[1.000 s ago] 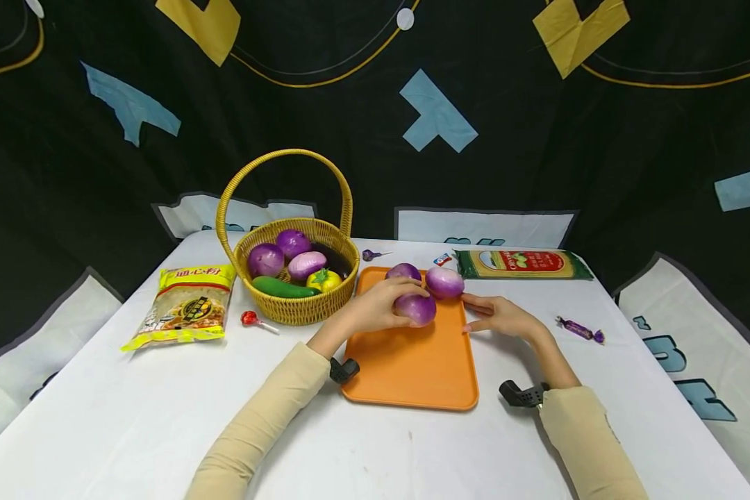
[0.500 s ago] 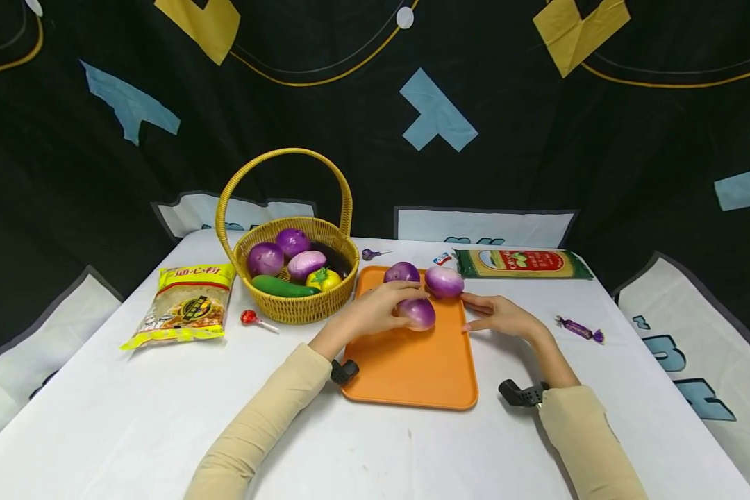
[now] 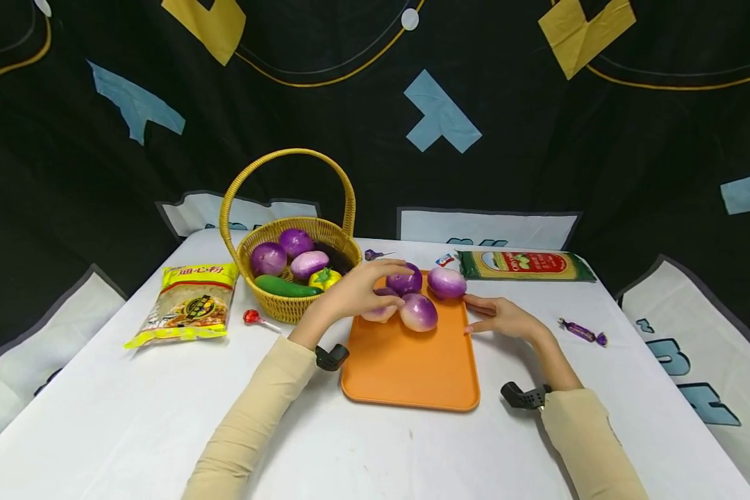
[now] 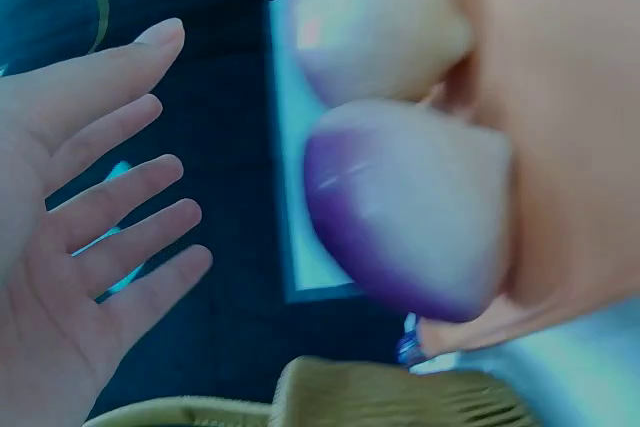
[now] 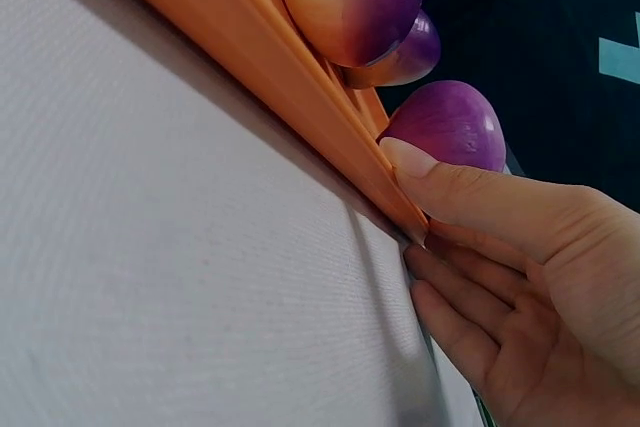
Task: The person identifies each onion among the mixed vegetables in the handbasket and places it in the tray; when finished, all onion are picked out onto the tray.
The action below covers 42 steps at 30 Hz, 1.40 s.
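On the orange tray (image 3: 412, 371) several purple onions sit grouped in its back half. My left hand (image 3: 348, 292) hovers over the tray's left edge, its fingertips overlapping the left onion (image 3: 378, 314) in the head view. In the left wrist view that hand (image 4: 100, 187) has its fingers straight and spread, apart from the onions (image 4: 400, 212). The front onion (image 3: 419, 314) stands just right of its fingertips. My right hand (image 3: 505, 318) pinches the tray's right rim; the right wrist view shows the thumb (image 5: 408, 159) on top and the fingers below.
A wicker basket (image 3: 290, 309) with onions, a cucumber (image 3: 286, 287), a yellow pepper (image 3: 325, 278) and something dark stands at back left. A yellow pasta bag (image 3: 190, 302), red lollipop (image 3: 252, 317), purple lollipop (image 3: 371, 255), green pasta packet (image 3: 525, 265) and purple-wrapped candy (image 3: 581, 331) lie around.
My left hand has let go of the front onion and drawn back to the left, uncovering the left onion. The front onion shifted slightly. My right hand stays at the tray's rim.
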{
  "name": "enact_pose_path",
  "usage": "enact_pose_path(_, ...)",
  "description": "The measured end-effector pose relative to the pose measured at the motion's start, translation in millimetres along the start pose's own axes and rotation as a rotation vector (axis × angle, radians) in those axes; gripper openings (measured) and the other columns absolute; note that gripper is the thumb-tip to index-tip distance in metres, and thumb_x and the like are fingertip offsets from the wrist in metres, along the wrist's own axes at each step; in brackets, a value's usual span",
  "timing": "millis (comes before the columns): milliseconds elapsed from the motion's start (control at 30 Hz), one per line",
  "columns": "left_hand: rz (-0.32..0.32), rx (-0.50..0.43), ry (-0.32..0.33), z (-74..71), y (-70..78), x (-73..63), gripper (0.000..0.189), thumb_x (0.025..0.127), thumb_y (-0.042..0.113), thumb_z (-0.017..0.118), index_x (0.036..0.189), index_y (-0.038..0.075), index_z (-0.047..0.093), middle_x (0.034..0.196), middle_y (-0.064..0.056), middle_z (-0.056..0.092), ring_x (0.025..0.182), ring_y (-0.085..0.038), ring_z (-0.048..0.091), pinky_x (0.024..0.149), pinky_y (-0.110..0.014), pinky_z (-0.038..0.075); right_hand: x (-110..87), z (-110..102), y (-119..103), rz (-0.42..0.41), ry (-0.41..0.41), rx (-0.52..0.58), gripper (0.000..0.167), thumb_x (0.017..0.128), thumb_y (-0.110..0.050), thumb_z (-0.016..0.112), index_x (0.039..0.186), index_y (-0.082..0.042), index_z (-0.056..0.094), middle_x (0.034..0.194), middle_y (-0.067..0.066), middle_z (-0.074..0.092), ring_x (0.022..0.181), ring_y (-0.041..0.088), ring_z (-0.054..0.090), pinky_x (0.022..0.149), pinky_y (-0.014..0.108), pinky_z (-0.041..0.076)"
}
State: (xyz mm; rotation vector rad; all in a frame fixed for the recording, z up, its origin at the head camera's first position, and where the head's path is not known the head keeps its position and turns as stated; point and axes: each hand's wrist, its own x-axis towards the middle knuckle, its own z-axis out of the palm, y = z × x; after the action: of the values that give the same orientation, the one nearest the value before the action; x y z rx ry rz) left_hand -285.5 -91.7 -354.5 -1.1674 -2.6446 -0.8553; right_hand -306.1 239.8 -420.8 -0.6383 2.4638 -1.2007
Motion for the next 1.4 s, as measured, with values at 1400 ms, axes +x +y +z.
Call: enact_pose_path(1400, -0.586, 0.062, -0.5, -104.0, -119.3, -6.6, 0.058, 0.089, 0.005, 0.064, 0.143, 0.008, 0.045, 0.133, -0.022, 0.046, 0.113, -0.034, 0.047, 0.099, -0.049, 0.043, -1.2, -2, 4, -0.023, -0.01, 0.022, 0.073, 0.088, -0.019, 0.072, 0.147, 0.001, 0.034, 0.15, 0.02, 0.034, 0.138, 0.035, 0.033, 0.113, 0.048, 0.023)
